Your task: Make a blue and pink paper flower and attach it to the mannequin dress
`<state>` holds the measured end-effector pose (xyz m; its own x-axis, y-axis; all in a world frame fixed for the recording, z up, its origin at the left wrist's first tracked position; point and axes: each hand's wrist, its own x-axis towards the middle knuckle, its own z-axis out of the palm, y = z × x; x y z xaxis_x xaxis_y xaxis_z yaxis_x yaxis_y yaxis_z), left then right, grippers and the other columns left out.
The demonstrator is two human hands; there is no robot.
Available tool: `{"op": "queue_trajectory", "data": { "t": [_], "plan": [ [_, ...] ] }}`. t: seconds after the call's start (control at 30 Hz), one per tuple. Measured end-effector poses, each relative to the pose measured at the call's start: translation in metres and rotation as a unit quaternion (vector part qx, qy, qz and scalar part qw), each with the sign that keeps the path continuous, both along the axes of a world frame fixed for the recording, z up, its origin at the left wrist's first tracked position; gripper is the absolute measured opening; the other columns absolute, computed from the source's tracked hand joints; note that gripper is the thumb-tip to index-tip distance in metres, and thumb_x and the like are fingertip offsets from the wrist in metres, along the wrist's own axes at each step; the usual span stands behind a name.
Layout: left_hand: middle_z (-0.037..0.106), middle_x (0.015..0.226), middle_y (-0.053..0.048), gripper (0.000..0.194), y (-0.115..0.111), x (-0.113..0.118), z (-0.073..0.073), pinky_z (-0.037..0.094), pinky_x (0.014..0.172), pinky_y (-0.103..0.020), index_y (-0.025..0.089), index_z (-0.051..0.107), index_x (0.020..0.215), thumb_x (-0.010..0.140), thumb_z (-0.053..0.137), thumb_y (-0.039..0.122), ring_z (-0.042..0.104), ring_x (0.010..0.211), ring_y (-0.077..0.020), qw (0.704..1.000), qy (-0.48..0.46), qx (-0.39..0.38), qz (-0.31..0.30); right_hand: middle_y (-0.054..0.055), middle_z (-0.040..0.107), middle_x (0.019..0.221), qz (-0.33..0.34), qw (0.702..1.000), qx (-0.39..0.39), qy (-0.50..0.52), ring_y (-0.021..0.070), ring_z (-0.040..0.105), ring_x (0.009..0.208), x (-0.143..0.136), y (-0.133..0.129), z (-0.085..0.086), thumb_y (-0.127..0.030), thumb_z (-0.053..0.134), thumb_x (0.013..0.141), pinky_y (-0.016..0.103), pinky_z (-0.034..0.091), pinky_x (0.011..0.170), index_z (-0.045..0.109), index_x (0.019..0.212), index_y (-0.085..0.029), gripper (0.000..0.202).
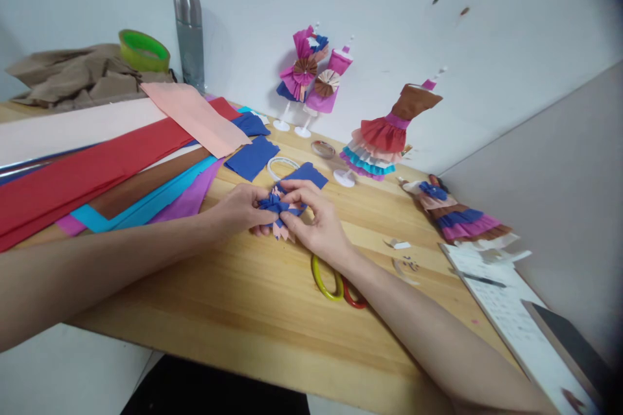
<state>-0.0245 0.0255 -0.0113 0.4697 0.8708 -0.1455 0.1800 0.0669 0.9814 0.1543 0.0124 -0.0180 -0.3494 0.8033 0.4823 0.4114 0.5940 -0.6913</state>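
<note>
A small blue and pink paper flower [275, 206] is held between both hands, over the middle of the wooden table. My left hand [242, 209] pinches it from the left, thumb on the blue part and other fingers partly beneath. From the right, my right hand [314, 217] grips it with thumb and fingertips. Pink pieces with jagged ends stick out below and above the blue centre. Just beyond the hands are a blue paper piece [311, 175] and a white tape ring [281, 168]. Scissors with yellow and red handles [327, 280] lie partly under my right forearm.
Coloured paper strips [111, 172] cover the table's left side. Behind them are a brown cloth [82, 78], green tape [145, 50] and a bottle [189, 42]. Small dress forms stand at the back, one in a layered dress [389, 133]. A whiteboard [501, 298] lies right.
</note>
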Motion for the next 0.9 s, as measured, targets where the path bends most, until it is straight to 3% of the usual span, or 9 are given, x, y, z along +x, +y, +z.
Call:
{"op": "queue_trajectory", "data": {
  "t": [0.13, 0.27, 0.5, 0.63, 0.9],
  "plan": [
    [0.064, 0.056, -0.001, 0.008, 0.0017, 0.0003, -0.0008, 0.047, 0.048, -0.019, 0.011, 0.065, 0.068, 0.069, 0.062, 0.018, 0.056, 0.049, -0.0092, 1.0, 0.002, 0.002, -0.006, 0.008, 0.064, 0.104, -0.003, 0.995, -0.052, 0.079, 0.0217, 0.061, 0.099, 0.0016, 0.0052, -0.0045, -0.019, 0.061, 0.074, 0.039, 0.049, 0.086, 0.06, 0.072, -0.022, 0.004],
    [0.062, 0.052, 0.0, 0.006, 0.0035, 0.0009, -0.0006, 0.046, 0.048, -0.019, 0.012, 0.066, 0.069, 0.068, 0.061, 0.017, 0.055, 0.046, -0.0094, 1.0, 0.016, 0.004, 0.015, 0.007, 0.063, 0.107, 0.011, 0.986, -0.105, 0.132, 0.022, 0.061, 0.103, 0.0028, 0.0075, -0.0065, -0.018, 0.059, 0.072, 0.041, 0.049, 0.088, 0.061, 0.074, -0.022, 0.005],
    [0.061, 0.052, 0.002, 0.005, -0.0004, 0.0025, 0.0027, 0.044, 0.048, -0.017, 0.011, 0.064, 0.069, 0.071, 0.059, 0.013, 0.053, 0.047, -0.0072, 0.999, 0.017, 0.013, 0.031, 0.01, 0.063, 0.112, -0.028, 0.999, 0.024, 0.015, 0.0236, 0.06, 0.104, -0.0002, -0.0016, 0.0015, -0.015, 0.062, 0.073, 0.043, 0.046, 0.09, 0.06, 0.075, -0.021, 0.006],
    [0.059, 0.049, 0.003, 0.007, -0.0016, 0.0029, 0.0029, 0.045, 0.049, -0.017, 0.011, 0.065, 0.072, 0.071, 0.059, 0.012, 0.053, 0.046, -0.0071, 0.998, 0.01, 0.002, 0.059, 0.008, 0.065, 0.104, -0.057, 0.997, 0.011, 0.041, 0.0224, 0.062, 0.098, -0.0003, -0.0012, 0.0021, -0.013, 0.058, 0.072, 0.041, 0.048, 0.086, 0.057, 0.067, -0.021, 0.009],
    [0.065, 0.055, 0.0, 0.006, 0.0029, 0.0011, -0.0043, 0.046, 0.051, -0.019, 0.012, 0.067, 0.071, 0.067, 0.065, 0.016, 0.055, 0.048, -0.0082, 0.997, -0.036, -0.004, 0.062, 0.008, 0.066, 0.104, -0.049, 0.997, -0.011, 0.064, 0.0225, 0.062, 0.096, -0.0008, 0.0018, -0.0011, -0.012, 0.057, 0.066, 0.039, 0.049, 0.082, 0.057, 0.066, -0.021, 0.009]
  ]
}}
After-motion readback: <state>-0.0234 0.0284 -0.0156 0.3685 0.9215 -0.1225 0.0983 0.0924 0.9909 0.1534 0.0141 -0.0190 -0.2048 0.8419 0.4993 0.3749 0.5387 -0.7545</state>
